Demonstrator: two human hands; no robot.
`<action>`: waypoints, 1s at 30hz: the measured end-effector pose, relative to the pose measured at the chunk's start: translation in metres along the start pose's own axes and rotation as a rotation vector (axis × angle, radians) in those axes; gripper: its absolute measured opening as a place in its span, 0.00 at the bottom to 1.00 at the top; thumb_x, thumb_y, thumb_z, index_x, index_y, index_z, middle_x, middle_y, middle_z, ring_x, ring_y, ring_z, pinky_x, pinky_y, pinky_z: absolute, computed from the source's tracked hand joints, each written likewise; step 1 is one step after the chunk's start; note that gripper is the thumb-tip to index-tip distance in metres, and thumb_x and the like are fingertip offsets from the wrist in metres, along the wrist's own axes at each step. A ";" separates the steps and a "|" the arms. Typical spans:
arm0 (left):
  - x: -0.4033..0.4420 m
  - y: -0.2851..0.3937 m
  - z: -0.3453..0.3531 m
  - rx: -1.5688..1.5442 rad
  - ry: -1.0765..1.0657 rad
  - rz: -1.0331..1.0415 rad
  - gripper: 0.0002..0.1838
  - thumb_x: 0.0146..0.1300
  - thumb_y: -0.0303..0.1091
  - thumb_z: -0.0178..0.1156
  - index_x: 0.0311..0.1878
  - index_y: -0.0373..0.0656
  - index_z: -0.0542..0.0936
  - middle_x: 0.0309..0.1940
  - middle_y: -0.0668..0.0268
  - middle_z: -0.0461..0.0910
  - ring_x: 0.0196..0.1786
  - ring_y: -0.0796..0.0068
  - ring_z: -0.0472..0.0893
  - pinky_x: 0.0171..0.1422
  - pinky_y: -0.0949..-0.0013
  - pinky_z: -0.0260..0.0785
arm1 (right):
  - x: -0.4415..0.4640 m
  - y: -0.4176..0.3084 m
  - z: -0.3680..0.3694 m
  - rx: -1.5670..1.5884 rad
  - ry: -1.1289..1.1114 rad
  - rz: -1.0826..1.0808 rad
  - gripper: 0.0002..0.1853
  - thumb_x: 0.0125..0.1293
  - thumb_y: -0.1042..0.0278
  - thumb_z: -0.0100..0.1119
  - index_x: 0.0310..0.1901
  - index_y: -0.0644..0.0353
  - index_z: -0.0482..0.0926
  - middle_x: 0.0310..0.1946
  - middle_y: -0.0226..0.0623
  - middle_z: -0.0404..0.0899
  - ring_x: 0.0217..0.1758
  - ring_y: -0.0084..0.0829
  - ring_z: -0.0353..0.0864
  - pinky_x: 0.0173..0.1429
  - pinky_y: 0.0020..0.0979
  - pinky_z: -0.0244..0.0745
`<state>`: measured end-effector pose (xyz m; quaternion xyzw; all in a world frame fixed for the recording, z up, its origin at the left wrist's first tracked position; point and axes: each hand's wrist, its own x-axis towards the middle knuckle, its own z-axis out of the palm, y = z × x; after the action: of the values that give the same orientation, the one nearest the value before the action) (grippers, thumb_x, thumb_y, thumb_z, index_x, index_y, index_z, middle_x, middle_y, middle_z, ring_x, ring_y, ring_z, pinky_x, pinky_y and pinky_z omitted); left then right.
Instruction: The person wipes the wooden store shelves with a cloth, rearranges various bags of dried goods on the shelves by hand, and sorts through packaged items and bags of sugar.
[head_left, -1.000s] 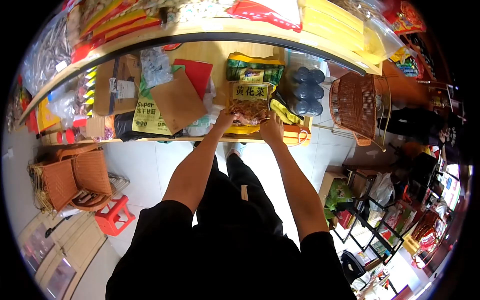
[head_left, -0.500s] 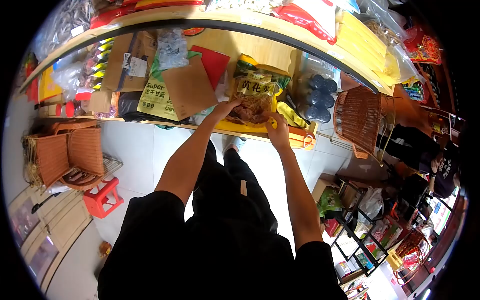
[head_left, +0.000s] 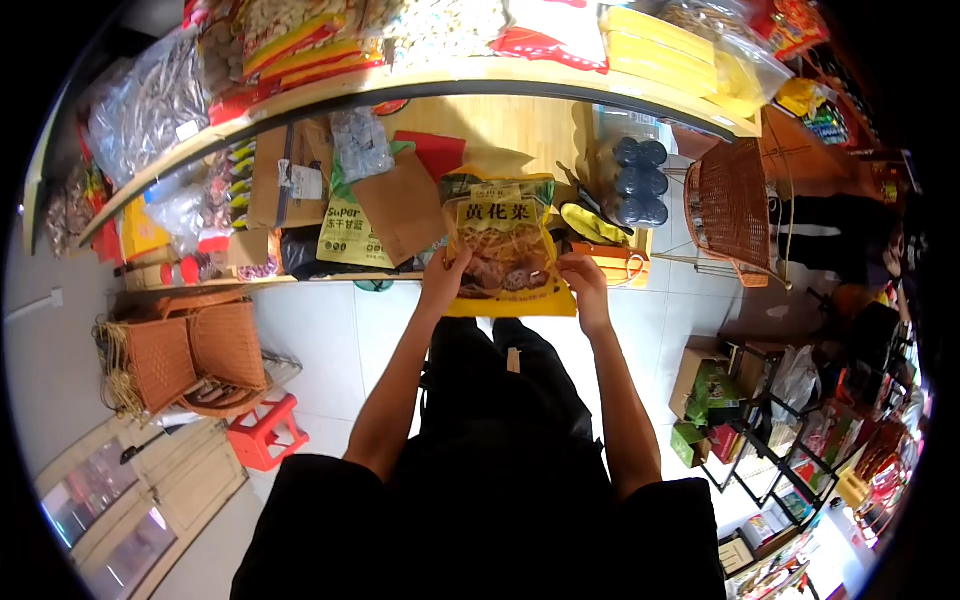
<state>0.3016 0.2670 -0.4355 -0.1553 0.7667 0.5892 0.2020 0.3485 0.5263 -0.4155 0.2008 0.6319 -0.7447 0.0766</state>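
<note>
Both my hands hold a yellow and green food bag (head_left: 505,245) with large dark lettering and a clear window showing brown dried contents. My left hand (head_left: 443,280) is closed on its left edge, thumb on the front. On the right edge, my right hand (head_left: 585,285) grips the bag with bent fingers. The bag hangs over the front edge of the wooden shelf (head_left: 500,130). Left of it lie a brown paper sheet (head_left: 400,205) and a green "Super" packet (head_left: 350,235). A yellow-green item (head_left: 595,222) lies to the right.
Dark-capped bottles (head_left: 640,182) stand right of the bag. An upper shelf (head_left: 450,75) holds bagged goods. Wicker baskets stand at the left (head_left: 190,350) and right (head_left: 730,205). A red stool (head_left: 268,432) is on the floor. A person in dark clothing (head_left: 840,235) is at the far right.
The bag has been lifted off the shelf and moved toward my body, with both hands on its sides. More of its front shows, and it looks flatter than half a second ago.
</note>
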 end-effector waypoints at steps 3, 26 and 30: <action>-0.030 0.028 -0.005 0.087 -0.003 0.034 0.26 0.65 0.50 0.60 0.54 0.37 0.74 0.42 0.60 0.80 0.45 0.70 0.79 0.50 0.66 0.70 | -0.004 0.002 -0.010 0.275 0.093 0.259 0.20 0.62 0.70 0.52 0.56 0.56 0.68 0.44 0.35 0.74 0.40 0.28 0.77 0.36 0.27 0.71; -0.097 0.101 0.022 0.539 -0.343 0.469 0.17 0.63 0.41 0.62 0.40 0.36 0.71 0.28 0.54 0.78 0.27 0.66 0.77 0.35 0.67 0.68 | -0.055 0.041 -0.029 0.637 -0.393 0.251 0.50 0.59 0.55 0.68 0.74 0.59 0.45 0.67 0.44 0.62 0.72 0.40 0.60 0.72 0.43 0.59; -0.094 0.114 0.029 0.489 -0.415 0.503 0.18 0.62 0.41 0.64 0.43 0.36 0.72 0.31 0.54 0.80 0.33 0.67 0.81 0.39 0.68 0.70 | -0.078 0.017 -0.032 0.580 -0.141 0.067 0.50 0.58 0.65 0.68 0.74 0.61 0.43 0.65 0.50 0.64 0.67 0.40 0.65 0.71 0.41 0.62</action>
<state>0.3330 0.3242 -0.3002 0.2118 0.8414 0.4392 0.2331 0.4319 0.5435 -0.4036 0.1829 0.3790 -0.9032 0.0843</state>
